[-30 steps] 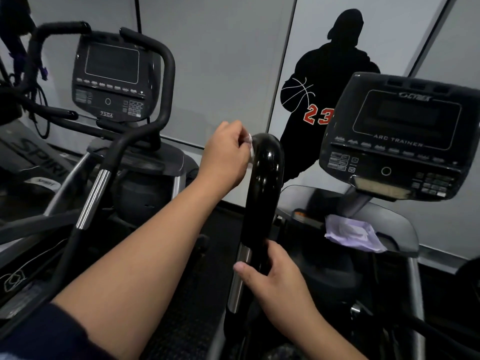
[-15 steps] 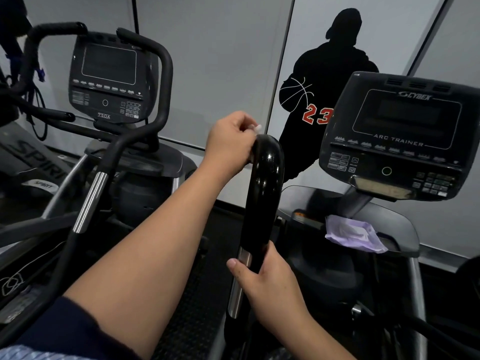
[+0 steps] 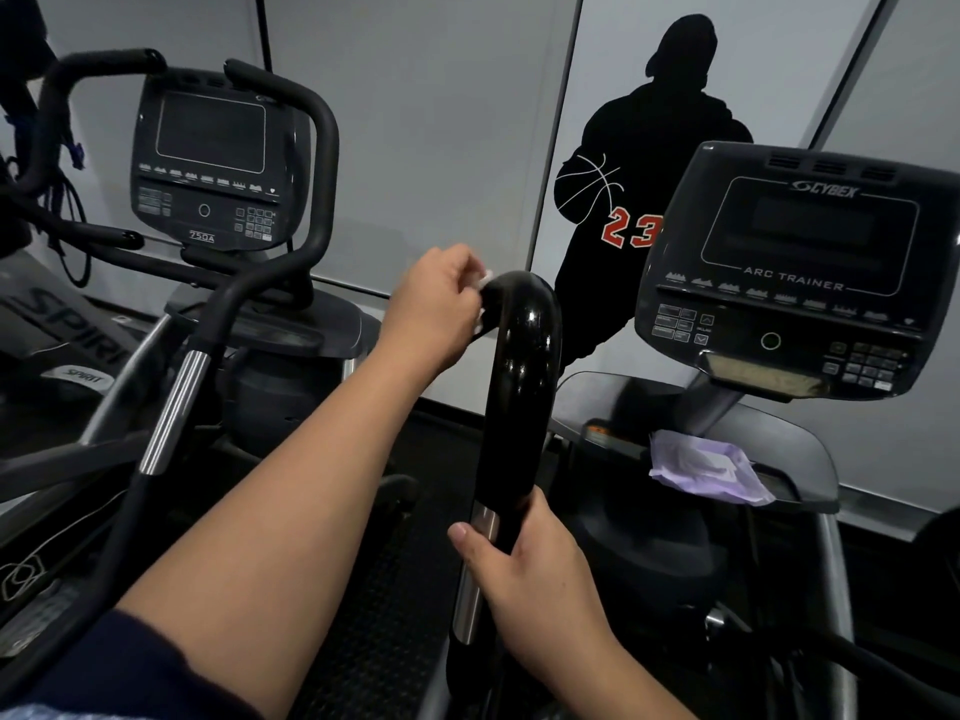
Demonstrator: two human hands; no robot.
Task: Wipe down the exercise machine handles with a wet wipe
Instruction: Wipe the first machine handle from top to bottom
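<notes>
A glossy black curved handle (image 3: 519, 387) of the arc trainer rises in the middle of the head view. My left hand (image 3: 434, 304) grips a white wet wipe (image 3: 485, 280) and presses it against the left side of the handle's top bend; only a small edge of the wipe shows. Lower down, my right hand (image 3: 524, 569) is wrapped around the handle where the black grip meets the silver tube.
The arc trainer console (image 3: 800, 272) stands at the right, and a purple wet wipe pack (image 3: 701, 467) lies on the shelf below it. A second machine with console (image 3: 208, 158) and black handlebars (image 3: 197, 356) stands at the left. Grey wall panels are behind.
My left hand with the wipe rose toward the top of the bend, then shifted slightly down its left side. My right hand kept its hold low on the handle.
</notes>
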